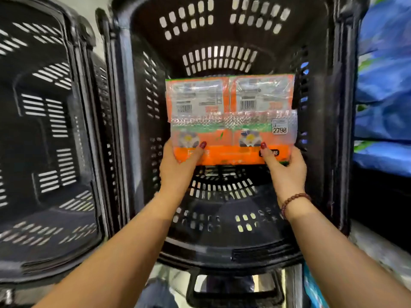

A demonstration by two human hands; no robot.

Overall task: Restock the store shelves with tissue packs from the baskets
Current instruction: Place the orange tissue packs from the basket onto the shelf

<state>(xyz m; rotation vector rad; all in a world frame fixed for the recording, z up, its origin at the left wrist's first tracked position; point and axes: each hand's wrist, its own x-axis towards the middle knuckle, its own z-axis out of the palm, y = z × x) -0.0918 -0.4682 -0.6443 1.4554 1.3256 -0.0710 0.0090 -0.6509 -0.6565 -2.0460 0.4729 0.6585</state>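
Your left hand (pixel 178 165) and right hand (pixel 285 168) each grasp a lower corner of the orange tissue pack (pixel 231 118), thumbs on its face, holding it inside the black slotted basket (pixel 224 247). Judge it light and squashy under glossy, probably slippery film; grip the firmer edges, not the loose wrap.
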